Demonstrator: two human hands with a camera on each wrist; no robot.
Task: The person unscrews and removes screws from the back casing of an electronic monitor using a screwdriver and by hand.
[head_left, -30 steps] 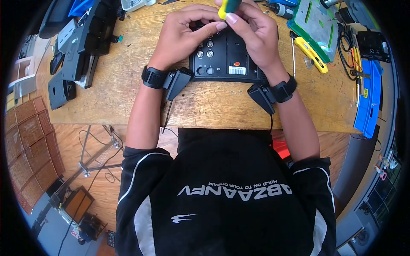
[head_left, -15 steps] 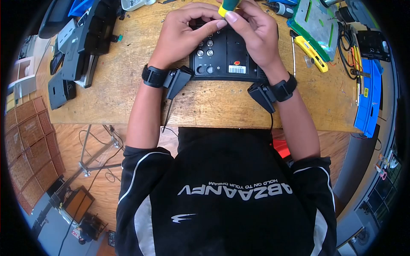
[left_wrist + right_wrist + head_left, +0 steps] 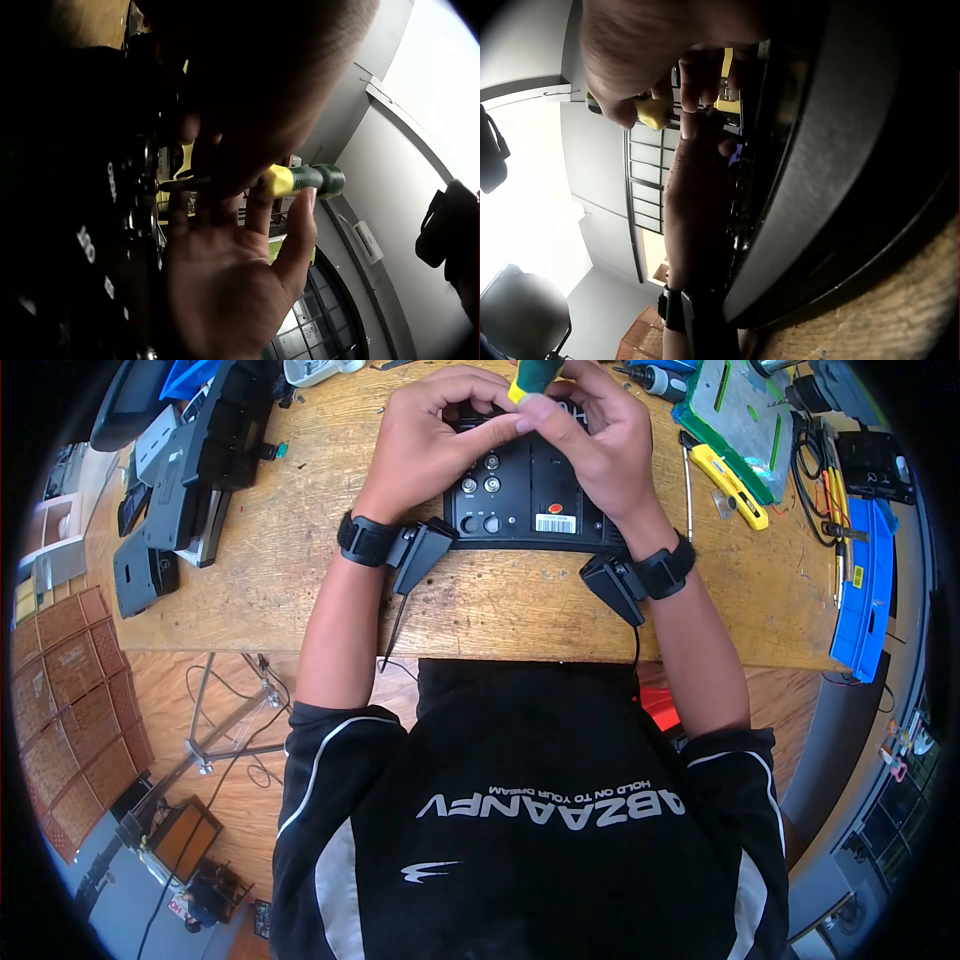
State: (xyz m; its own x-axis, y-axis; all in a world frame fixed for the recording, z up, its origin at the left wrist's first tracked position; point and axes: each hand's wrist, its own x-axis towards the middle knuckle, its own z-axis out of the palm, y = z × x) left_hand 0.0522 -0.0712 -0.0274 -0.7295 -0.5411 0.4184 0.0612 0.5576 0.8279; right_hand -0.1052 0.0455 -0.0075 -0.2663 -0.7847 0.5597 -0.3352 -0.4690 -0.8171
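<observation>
The green-and-yellow screwdriver (image 3: 540, 372) has shifted slightly toward the left hand (image 3: 420, 448) over the last half second, and white lettering now shows beside the right thumb. The right hand (image 3: 612, 452) pinches its handle between thumb and fingers; the left thumb and fingers meet around the shaft (image 3: 187, 184) (whether they pinch it, I cannot tell). Below both hands lies the black panel with BNC connectors (image 3: 512, 490). Only the left wrist view shows the shaft reaching the panel; the head view adds a yellow utility knife (image 3: 728, 487) right of the grip.
</observation>
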